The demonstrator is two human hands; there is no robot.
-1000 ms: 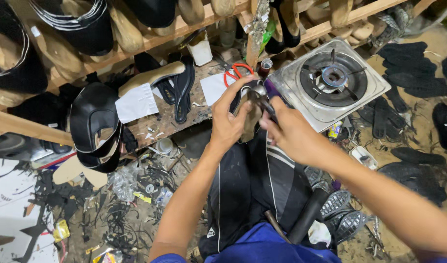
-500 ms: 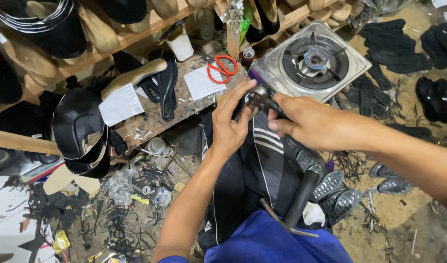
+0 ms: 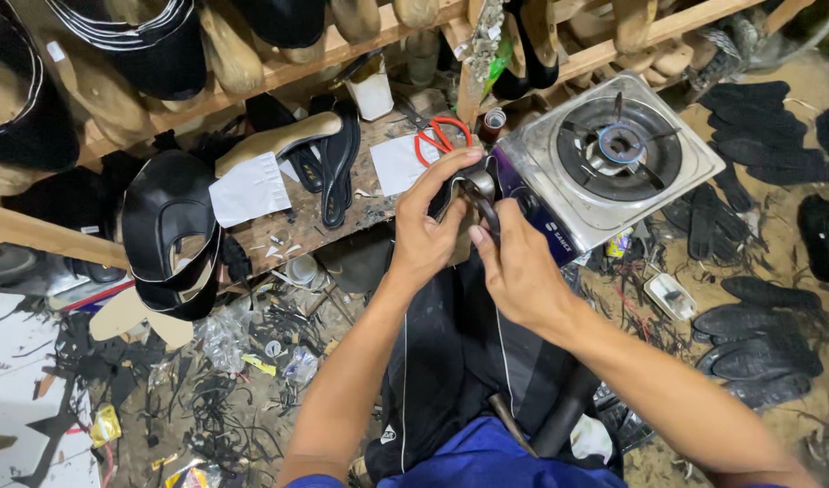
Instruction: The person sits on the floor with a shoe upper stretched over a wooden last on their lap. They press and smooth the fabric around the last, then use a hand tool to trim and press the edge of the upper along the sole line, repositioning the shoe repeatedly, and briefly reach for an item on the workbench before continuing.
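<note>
We see both hands closed on a small dark shoe piece [image 3: 476,192] held up in front of the chest: the left hand [image 3: 430,237] grips it from the left with its fingers curled over the top edge, and the right hand [image 3: 520,271] pinches its lower right side, thumb pressed against it. What exactly the piece is we cannot tell; it is dark with a pale glossy patch. It sits in the air just in front of the near corner of a single-burner gas stove [image 3: 613,163], above the edge of the wooden counter [image 3: 297,226]. Against the picture half a second ago, the hands have kept their grip, the left thumb now lying higher across the piece, and the view has swung so the stove sits further right. Just behind the left fingers lie red-handled scissors [image 3: 439,140] on a white paper sheet [image 3: 398,164]. Further left on the counter we find a black sandal sole [image 3: 339,163] and a black upper on a last [image 3: 170,226]. Black soles [image 3: 758,352] lie on the floor at right
</note>
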